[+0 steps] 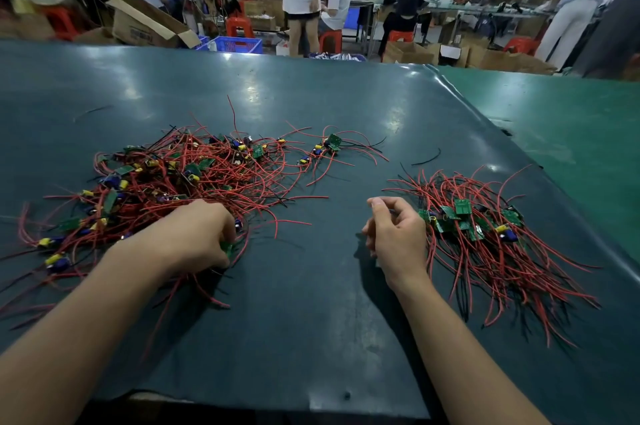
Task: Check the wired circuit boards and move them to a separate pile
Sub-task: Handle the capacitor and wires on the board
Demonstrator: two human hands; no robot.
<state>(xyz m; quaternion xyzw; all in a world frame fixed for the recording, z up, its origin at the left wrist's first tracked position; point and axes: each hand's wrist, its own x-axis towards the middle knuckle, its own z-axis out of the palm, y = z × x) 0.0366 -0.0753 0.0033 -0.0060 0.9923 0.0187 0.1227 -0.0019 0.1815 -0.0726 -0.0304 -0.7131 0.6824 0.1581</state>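
A big tangled pile of small green circuit boards with red and black wires (pixel 180 178) covers the left of the dark table. A smaller, neater pile of wired boards (pixel 485 227) lies at the right. My left hand (pixel 199 234) rests at the near edge of the big pile, its fingers closed on a green board (pixel 227 247) there. Just left of the small pile hovers my right hand (pixel 394 234), fingers loosely curled; nothing is visible in it. A few separate wired boards (pixel 329 145) lie behind, between the piles.
The dark green table mat (pixel 311 320) ends at a front edge close to me, and a lighter green table (pixel 571 133) adjoins at the right. Loose black wires (pixel 427 158) lie on the mat. Behind the table, people, red stools, cardboard boxes and blue crates fill the workshop.
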